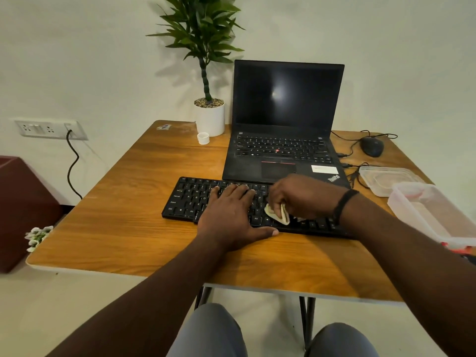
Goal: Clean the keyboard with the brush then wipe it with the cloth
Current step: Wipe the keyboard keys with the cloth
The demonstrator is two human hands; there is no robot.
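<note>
My left hand [233,215] flat and spread on the black keyboard [190,199], white key legends like Ctrl and Alt, my right hand [301,197] clutching a cream cloth [279,212] on its keys, ThinkPad-branded laptop [283,140] just behind

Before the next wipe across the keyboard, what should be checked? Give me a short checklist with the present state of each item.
1. Cloth gripped in right hand: ok.
2. Cloth touching the keyboard: ok.
3. Left hand flat on the keys, steadying the keyboard: ok.
4. Keyboard fully on the table, away from its edge: ok.
5. Wipe path to the left free: not ok, the left hand covers the middle keys.
6. Brush put away: cannot tell, no brush is clearly visible.
</note>
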